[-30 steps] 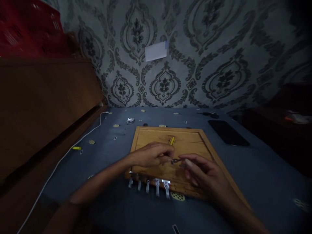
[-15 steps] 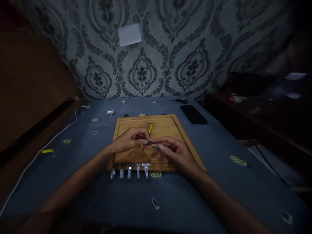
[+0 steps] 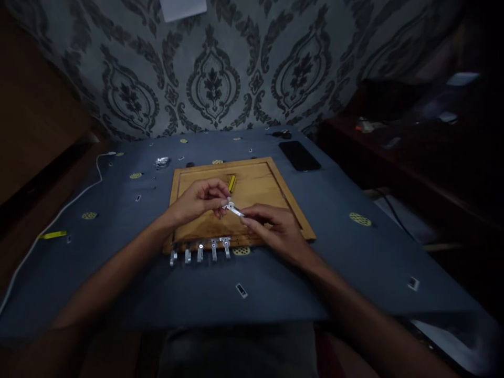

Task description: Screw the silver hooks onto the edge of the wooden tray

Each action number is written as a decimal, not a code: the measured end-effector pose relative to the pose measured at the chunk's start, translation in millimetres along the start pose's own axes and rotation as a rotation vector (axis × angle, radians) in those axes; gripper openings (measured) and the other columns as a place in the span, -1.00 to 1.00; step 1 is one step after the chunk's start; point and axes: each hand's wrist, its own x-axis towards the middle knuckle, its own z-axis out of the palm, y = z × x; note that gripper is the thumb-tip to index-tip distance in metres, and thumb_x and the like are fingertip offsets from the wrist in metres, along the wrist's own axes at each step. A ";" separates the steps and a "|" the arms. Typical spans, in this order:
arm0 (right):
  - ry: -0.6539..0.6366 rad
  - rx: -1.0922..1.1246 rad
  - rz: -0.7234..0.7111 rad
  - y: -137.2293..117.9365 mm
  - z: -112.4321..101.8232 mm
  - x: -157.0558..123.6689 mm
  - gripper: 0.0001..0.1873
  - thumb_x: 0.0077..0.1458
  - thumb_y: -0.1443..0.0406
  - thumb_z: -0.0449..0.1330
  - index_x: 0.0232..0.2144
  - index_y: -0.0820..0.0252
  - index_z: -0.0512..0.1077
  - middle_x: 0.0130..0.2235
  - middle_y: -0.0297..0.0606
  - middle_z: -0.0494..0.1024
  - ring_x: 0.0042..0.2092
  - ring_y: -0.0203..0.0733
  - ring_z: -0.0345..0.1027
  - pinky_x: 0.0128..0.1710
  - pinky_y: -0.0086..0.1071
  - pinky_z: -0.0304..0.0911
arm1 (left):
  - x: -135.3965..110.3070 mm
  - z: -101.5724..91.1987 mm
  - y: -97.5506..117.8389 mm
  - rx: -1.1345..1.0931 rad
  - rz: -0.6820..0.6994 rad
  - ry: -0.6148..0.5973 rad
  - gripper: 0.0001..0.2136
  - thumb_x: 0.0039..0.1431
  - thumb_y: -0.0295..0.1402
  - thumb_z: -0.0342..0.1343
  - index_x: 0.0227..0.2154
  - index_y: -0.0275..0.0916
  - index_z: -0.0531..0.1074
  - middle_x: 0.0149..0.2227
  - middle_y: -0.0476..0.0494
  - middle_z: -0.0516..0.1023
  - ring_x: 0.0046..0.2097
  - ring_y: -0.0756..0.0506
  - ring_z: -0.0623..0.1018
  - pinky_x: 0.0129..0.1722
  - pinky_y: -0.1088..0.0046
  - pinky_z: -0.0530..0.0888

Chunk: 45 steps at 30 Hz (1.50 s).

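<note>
The left hand (image 3: 199, 202) and the right hand (image 3: 277, 226) are both bare, with slender fingers and narrow wrists. The left forearm (image 3: 114, 268) is bare too, slim and smooth in outline, widening gradually from the wrist and fading into shadow toward the near left corner. The right forearm (image 3: 354, 304), equally bare, is long and evenly tapered, its near end dim. At the near middle shows dark grey cloth (image 3: 236, 352), with a strip of deep red cloth (image 3: 327, 354) to its right; whether either is worn cannot be told.
</note>
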 end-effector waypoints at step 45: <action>0.037 -0.019 0.332 0.1 28.5 -75.0 -0.75 0.23 0.11 0.22 -0.39 0.15 0.49 -0.49 -0.37 0.49 -0.51 -0.33 0.29 -0.52 -0.46 0.23 | -51.8 37.4 -0.7 0.983 0.207 -0.169 -0.45 0.21 0.10 0.26 0.07 -0.21 0.47 0.05 -0.25 0.49 0.10 -0.26 0.44 0.09 0.19 0.42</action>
